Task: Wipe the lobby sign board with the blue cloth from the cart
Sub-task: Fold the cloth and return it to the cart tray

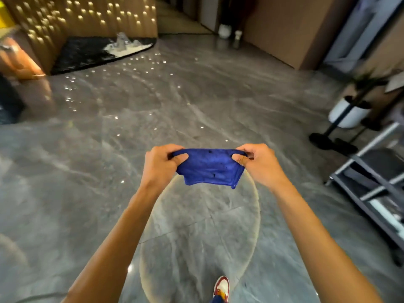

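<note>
One red-and-white shoe [222,288] on the grey marble floor [91,149], then left hand [160,164] and right hand [260,164] each pinching a top corner of the blue cloth [209,167] stretched between them mid-air, grey cart [371,184] at right, blurred potted plant [349,110] beyond.

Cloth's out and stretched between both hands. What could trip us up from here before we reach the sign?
1. The blue cloth is held only by its top corners, left hand and right hand; a slipped pinch could drop it on the floor.
2. The floor looks glossy, so footing may be slick.
3. The cart and the stand's dark legs sit close on the right: a snag risk.
</note>
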